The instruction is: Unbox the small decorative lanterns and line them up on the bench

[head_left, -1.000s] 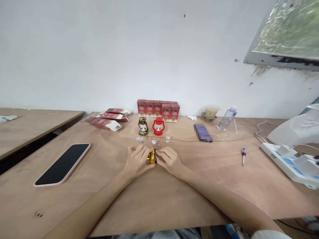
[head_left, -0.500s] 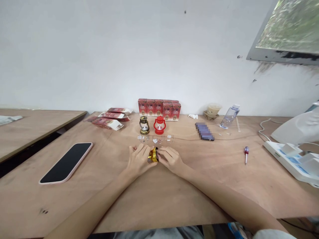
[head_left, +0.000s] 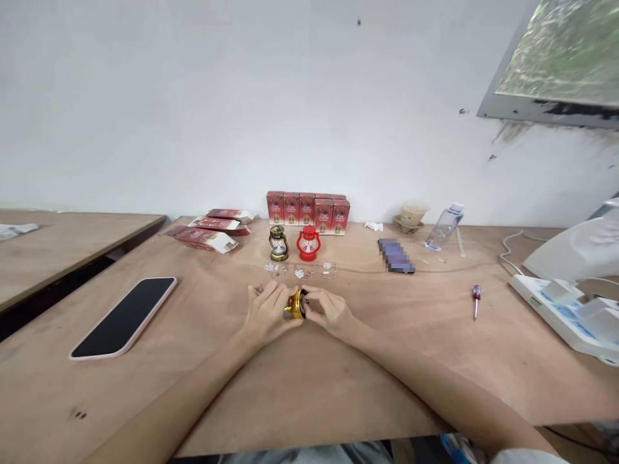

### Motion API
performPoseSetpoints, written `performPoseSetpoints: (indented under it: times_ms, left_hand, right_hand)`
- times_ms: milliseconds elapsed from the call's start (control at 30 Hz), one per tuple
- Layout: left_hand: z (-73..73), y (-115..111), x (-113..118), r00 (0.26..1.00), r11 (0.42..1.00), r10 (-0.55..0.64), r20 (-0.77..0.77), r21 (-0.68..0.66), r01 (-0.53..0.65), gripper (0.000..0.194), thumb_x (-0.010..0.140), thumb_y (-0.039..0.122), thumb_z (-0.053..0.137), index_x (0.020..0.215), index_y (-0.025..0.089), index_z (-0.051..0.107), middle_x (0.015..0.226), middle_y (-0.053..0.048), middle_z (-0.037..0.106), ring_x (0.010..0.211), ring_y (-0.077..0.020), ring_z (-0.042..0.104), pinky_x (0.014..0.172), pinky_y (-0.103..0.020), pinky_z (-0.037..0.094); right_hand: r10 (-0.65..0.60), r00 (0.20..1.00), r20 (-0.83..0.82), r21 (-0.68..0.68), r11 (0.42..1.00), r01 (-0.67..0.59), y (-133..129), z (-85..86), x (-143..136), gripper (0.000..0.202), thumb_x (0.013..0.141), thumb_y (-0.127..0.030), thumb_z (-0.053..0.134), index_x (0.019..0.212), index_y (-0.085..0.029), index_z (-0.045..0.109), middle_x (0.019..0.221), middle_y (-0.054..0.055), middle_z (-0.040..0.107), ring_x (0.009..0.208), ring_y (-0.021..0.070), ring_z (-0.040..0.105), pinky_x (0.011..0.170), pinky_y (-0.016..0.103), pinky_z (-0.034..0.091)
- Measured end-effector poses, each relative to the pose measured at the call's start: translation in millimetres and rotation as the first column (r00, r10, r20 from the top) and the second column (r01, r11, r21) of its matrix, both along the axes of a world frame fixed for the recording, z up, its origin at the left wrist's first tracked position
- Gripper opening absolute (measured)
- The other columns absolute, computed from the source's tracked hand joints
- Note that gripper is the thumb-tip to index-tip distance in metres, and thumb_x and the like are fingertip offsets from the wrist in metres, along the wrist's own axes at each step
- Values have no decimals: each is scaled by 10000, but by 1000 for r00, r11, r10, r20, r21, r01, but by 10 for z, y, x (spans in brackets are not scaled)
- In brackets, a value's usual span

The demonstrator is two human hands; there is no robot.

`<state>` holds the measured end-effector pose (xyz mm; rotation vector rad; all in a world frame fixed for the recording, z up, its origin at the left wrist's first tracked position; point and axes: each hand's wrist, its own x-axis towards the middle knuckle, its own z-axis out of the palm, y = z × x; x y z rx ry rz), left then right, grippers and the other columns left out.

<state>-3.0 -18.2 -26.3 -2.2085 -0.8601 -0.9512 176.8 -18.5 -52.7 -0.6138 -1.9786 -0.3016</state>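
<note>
Barely anything's shifted: my left hand (head_left: 267, 312) and right hand (head_left: 327, 311) stay clamped together on the little gold lantern piece (head_left: 296, 304) mid-frame, so I'm still fiddling.

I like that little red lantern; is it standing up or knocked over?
Upright. The red lantern stands on its base on the table, handle on top, beside the dark lantern.

red boxes (head_left: 307, 208): row at the back of the frame, middle; there's printing on the fronts but way too small to read
flat red cartons (head_left: 207, 232): left of that row, print too blurry as well
white device (head_left: 563, 309): right edge, blue label patches, can't make out any words
</note>
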Motion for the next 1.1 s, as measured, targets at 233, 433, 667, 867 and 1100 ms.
performPoseSetpoints:
  times_ms: [233,433,667,867,1100]
  left_hand:
    - [7,-11,3,999,998,25,23,-52,-23,228,721,324,594,883,165,567,645,-3,630,638,-177,514,633,-327,210]
    - [4,-28,24,998,999,30,47,-43,-28,238,714,333,609,876,164,568,649,-2,634,647,-176,531,631,-325,218]
    - [23,-31,15,998,998,48,40,-50,-46,266,728,350,612,907,156,573,674,-12,645,661,-182,544,635,-322,222]
    - [31,-29,2,999,999,40,36,-35,-39,258,739,340,617,920,157,597,673,-19,651,675,-192,541,635,-329,211]
    - [43,-43,13,999,996,17,38,-87,-14,226,761,323,604,934,178,606,721,-16,671,704,-181,539,641,-331,206]
  right_hand:
    - [-26,1000,10,35,999,26,1,16,-4,106,874,-142,509,973,-160,543,963,141,712,928,171,686,785,248,570]
    - [-31,999,-36,7,999,31,14,5,-4,126,878,-134,491,962,-171,577,936,96,721,863,144,696,771,230,564]
    - [20,995,-101,-45,999,-25,17,-2,-13,138,863,-137,519,965,-164,607,988,110,710,921,156,682,813,250,558]
    - [52,994,-92,-42,998,-56,23,10,-5,110,865,-140,533,897,-136,638,997,145,703,928,170,681,826,261,558]
    - [114,975,-192,-149,978,-143,62,14,-1,115,876,-219,547,838,-171,645,941,92,705,864,144,680,788,258,565]
